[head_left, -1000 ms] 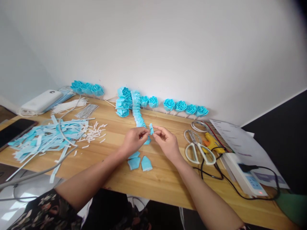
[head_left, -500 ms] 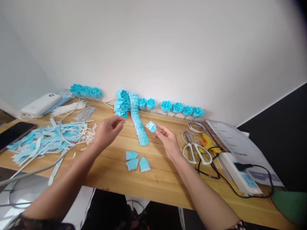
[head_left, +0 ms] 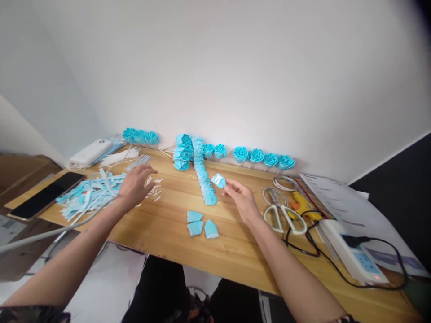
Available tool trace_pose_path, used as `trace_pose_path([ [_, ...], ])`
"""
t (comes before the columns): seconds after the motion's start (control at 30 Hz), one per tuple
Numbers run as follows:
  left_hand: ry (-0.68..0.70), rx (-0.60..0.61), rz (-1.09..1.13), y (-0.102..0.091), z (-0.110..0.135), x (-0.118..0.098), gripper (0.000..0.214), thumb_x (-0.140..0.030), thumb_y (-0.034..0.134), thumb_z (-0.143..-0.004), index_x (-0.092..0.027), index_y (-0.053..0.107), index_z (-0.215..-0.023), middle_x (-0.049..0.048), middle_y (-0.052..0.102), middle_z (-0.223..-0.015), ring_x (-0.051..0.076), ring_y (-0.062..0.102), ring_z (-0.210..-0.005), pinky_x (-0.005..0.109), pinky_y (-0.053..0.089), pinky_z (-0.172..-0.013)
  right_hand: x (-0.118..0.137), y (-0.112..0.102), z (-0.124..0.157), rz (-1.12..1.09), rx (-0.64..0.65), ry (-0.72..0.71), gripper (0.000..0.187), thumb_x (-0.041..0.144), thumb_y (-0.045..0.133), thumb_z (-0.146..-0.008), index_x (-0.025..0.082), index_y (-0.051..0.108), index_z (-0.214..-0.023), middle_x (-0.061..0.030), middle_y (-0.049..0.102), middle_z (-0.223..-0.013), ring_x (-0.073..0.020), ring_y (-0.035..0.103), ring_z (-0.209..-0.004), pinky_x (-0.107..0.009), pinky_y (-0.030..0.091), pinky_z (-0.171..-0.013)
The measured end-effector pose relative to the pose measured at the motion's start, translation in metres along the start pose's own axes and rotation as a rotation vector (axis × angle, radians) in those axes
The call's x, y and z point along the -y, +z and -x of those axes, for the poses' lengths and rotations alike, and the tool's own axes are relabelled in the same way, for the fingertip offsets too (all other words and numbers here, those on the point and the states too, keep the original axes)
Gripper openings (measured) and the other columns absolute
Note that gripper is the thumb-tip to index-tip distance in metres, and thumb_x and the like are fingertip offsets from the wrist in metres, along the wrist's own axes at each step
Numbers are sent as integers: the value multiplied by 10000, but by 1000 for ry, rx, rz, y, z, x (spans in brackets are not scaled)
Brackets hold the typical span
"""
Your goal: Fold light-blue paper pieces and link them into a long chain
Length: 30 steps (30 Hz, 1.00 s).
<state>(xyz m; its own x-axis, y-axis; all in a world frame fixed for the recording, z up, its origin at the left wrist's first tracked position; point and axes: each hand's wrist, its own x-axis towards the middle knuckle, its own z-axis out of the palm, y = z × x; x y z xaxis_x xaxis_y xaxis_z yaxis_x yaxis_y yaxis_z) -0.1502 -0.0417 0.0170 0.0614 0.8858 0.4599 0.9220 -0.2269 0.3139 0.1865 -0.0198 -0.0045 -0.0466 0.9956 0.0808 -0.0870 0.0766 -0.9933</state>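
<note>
My right hand pinches a small folded blue piece above the wooden table. Just left of it lies a long row of overlapping blue pieces. My left hand hovers with spread fingers and nothing in it, over the small white scraps beside a heap of blue and white offcuts. Three cut blue pieces lie near the table's front edge, between my arms.
Blue fabric roses line the wall, with more roses at the back left. Scissors, a yellow glue gun, a power strip with cable and papers lie to the right. A phone and a white power bank lie to the left.
My left hand let go of the blue piece and swung left to the scraps, its fingers opening. My right hand kept the piece. The view shifted left.
</note>
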Motion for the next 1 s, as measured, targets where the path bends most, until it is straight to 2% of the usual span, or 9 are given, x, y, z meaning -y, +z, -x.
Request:
trace_pose_path([
  [0.1,29,-7,253,13,-10,-37,317,-364,539,-811,-195,622,-1066,102,624,-1141,254,567,-1045,410,430,-926,1,1,1,0,21,12,378,386,756,-645,164,714,-948,-21,689,-742,-144,605,-658,-325,496,-740],
  [0.23,-36,232,695,41,-26,-91,379,-436,547,-825,-193,622,-1106,93,657,-1099,201,619,-928,323,497,-794,4,3,4,15,64,25,355,388,739,-674,181,718,-962,-35,715,-800,-154,625,-692,-320,502,-742],
  [0.33,-70,380,905,60,-39,-114,375,-458,541,-821,-171,646,-1040,91,685,-986,188,633,-842,284,499,-695,5,5,5,6,91,36,337,380,729,-693,191,721,-972,-42,723,-842,-162,632,-726,-319,504,-752],
  [0.43,-125,494,1003,71,-49,-123,357,-475,529,-809,-141,644,-865,47,656,-725,142,592,-639,238,450,-568,4,4,5,-9,97,39,319,363,734,-695,193,723,-964,-37,721,-838,-158,627,-727,-312,502,-753],
  [0.57,-183,496,994,72,-51,-127,292,-421,555,-766,-135,588,-717,2,586,-596,91,505,-514,200,378,-499,5,0,4,-18,129,43,301,376,716,-718,194,730,-957,-39,718,-846,-159,623,-727,-320,498,-765],
  [0.7,-140,567,960,68,-49,-129,249,-385,565,-744,-139,590,-714,5,607,-644,103,549,-573,209,434,-555,8,-4,4,-33,192,53,299,423,651,-777,201,736,-959,-47,722,-865,-186,632,-780,-334,497,-773],
  [0.8,-85,622,908,68,-47,-131,249,-377,563,-762,-134,607,-726,17,627,-662,121,576,-610,221,463,-579,9,-4,3,55,186,50,270,428,675,-749,194,740,-867,-31,716,-805,-177,620,-738,-309,484,-733],
  [0.9,-41,577,841,64,-42,-135,248,-352,534,-807,-131,635,-760,32,657,-695,137,599,-642,234,481,-602,8,-4,3,139,195,44,245,421,686,-734,187,723,-799,-17,694,-749,-164,600,-700,-293,468,-707],
  [1.0,55,453,732,44,-23,-136,258,-343,507,-860,-163,669,-949,52,708,-905,165,637,-804,264,504,-712,8,-5,3,163,186,30,256,429,672,-746,180,706,-796,-25,685,-763,-167,591,-720,-295,461,-726],
])
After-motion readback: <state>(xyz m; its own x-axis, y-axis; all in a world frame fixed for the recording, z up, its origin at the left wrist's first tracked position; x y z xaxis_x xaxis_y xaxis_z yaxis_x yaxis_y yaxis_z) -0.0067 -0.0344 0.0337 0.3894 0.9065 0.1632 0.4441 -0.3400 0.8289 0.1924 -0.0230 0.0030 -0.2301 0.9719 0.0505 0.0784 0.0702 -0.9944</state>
